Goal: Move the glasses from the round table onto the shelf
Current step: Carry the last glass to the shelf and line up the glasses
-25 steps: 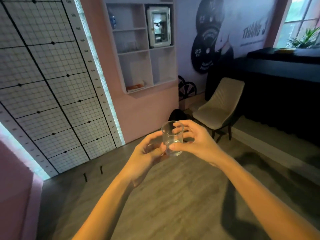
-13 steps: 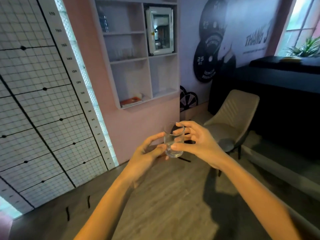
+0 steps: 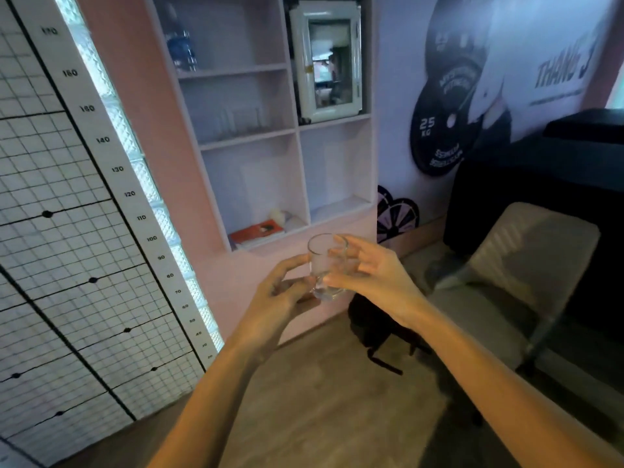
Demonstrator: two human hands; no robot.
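A clear empty glass [image 3: 323,261] is held upright in front of me, between both hands. My left hand [image 3: 280,298] grips its lower part from the left. My right hand [image 3: 368,275] pinches it from the right, thumb near the base and fingertips at the rim. Ahead on the pink wall hangs a white shelf unit [image 3: 297,130]. Several clear glasses [image 3: 241,119] stand faintly visible in its middle left compartment. The round table is out of view.
A blue water bottle [image 3: 180,45] stands on the top left shelf. A red book [image 3: 258,231] lies in the bottom left compartment. A white cabinet [image 3: 326,59] fills the upper right one. A beige chair [image 3: 513,282] and a black bag [image 3: 381,329] sit on the floor to the right.
The shelf unit has grown larger and closer in view. Both hands keep the glass between them in about the same place before me.
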